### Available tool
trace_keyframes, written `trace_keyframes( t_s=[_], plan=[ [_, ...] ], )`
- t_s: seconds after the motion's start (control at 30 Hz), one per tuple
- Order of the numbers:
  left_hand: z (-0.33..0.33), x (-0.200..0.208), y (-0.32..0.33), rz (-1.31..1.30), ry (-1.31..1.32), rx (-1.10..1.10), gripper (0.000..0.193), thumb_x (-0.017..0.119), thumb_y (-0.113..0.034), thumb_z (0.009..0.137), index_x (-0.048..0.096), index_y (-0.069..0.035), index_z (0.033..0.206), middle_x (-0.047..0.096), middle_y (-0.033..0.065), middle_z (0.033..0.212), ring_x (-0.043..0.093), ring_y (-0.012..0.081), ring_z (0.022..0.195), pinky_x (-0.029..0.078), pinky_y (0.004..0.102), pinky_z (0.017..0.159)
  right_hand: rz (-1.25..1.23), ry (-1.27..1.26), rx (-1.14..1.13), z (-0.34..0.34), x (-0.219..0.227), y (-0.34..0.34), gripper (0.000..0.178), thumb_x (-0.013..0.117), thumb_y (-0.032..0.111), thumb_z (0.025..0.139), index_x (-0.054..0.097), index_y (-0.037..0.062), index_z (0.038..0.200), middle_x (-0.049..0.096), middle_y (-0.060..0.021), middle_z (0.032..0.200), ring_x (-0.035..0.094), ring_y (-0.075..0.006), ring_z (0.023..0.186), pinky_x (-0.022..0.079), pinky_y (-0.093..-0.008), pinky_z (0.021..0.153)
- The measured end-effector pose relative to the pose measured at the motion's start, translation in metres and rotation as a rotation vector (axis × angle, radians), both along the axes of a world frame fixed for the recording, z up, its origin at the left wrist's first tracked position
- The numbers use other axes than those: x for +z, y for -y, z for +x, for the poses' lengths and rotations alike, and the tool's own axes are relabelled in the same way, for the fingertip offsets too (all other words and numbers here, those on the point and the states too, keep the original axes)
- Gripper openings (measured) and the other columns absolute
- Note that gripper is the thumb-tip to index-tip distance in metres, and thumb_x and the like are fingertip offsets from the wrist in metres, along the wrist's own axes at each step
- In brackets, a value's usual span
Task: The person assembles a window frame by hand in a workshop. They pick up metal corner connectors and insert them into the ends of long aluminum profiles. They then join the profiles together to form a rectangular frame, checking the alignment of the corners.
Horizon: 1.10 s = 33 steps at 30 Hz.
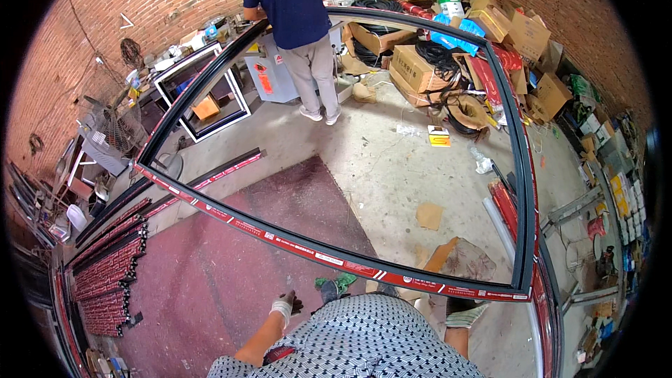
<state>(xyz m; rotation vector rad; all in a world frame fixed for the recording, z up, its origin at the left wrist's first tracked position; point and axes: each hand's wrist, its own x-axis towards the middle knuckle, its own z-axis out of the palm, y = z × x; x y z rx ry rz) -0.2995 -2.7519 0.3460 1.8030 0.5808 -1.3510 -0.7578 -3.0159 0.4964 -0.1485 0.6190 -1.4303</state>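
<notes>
A large black window frame (336, 263) with red printed film along its sides spans the view in front of me. Its far left corner reaches the work table beside another person (294, 7). My left hand (285, 306), in a white glove with dark fingers, hangs below the near rail, apart from it; the fingers are loosely extended, and nothing shows in them. At the near right corner, my right hand (463, 313), in a striped glove with a dark front, is just under the rail. Its fingers are hidden, so whether it grips the frame cannot be seen.
Red-filmed profiles (108, 276) are stacked at the left, by a dark red mat (210, 273). A white-edged frame (203, 94) leans near the table. Cardboard boxes (416, 70) and black coils pile up at the far right. A cardboard piece (429, 215) lies on the floor.
</notes>
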Motion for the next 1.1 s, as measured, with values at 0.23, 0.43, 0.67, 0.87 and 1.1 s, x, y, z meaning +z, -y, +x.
trace_keyframes(
  t_s=[0.23, 0.43, 0.67, 0.87, 1.1],
  plan=[
    [0.0, 0.001, 0.004, -0.005, 0.003, 0.008, 0.034, 0.056, -0.04, 0.094, 0.057, -0.008, 0.103, 0.07, 0.015, 0.088, 0.07, 0.0321, 0.071, 0.056, 0.0469, 0.059, 0.107, 0.066, -0.012, -0.005, -0.002, -0.005, 0.077, 0.038, 0.081, 0.082, 0.064, 0.0161, 0.113, 0.066, -0.0068, 0.117, 0.057, -0.0319, 0.112, 0.039, -0.057, 0.102],
    [0.002, 0.002, 0.007, -0.005, -0.004, 0.017, 0.034, 0.057, -0.041, 0.094, 0.056, -0.007, 0.103, 0.07, 0.0152, 0.086, 0.07, 0.0328, 0.07, 0.056, 0.0472, 0.058, 0.035, 0.036, -0.049, -0.007, -0.007, -0.002, 0.078, 0.038, 0.082, 0.08, 0.065, 0.0165, 0.112, 0.067, -0.0073, 0.115, 0.059, -0.0327, 0.109, 0.038, -0.0578, 0.102],
    [0.001, -0.001, 0.007, -0.012, -0.005, 0.008, 0.033, 0.056, -0.039, 0.094, 0.056, -0.008, 0.103, 0.07, 0.0157, 0.086, 0.07, 0.0336, 0.071, 0.056, 0.0483, 0.059, 0.049, 0.023, -0.046, 0.0, 0.005, -0.008, 0.078, 0.038, 0.082, 0.08, 0.065, 0.0165, 0.112, 0.067, -0.0074, 0.115, 0.06, -0.0325, 0.108, 0.039, -0.0577, 0.102],
    [0.001, -0.009, 0.001, -0.019, -0.022, 0.035, 0.032, 0.056, -0.038, 0.094, 0.056, -0.007, 0.103, 0.07, 0.017, 0.087, 0.07, 0.0349, 0.071, 0.056, 0.0493, 0.059, 0.07, 0.017, -0.051, 0.002, 0.009, -0.007, 0.078, 0.039, 0.082, 0.08, 0.065, 0.0165, 0.112, 0.067, -0.0074, 0.114, 0.06, -0.0324, 0.108, 0.039, -0.0576, 0.102],
    [0.002, -0.012, -0.003, -0.019, -0.065, 0.085, 0.032, 0.057, -0.039, 0.093, 0.056, -0.008, 0.102, 0.07, 0.0171, 0.085, 0.07, 0.0355, 0.069, 0.056, 0.049, 0.057, 0.091, 0.017, -0.056, 0.003, 0.014, -0.006, 0.078, 0.039, 0.082, 0.08, 0.065, 0.0165, 0.113, 0.068, -0.0075, 0.114, 0.06, -0.0323, 0.107, 0.039, -0.0575, 0.102]
  ],
)
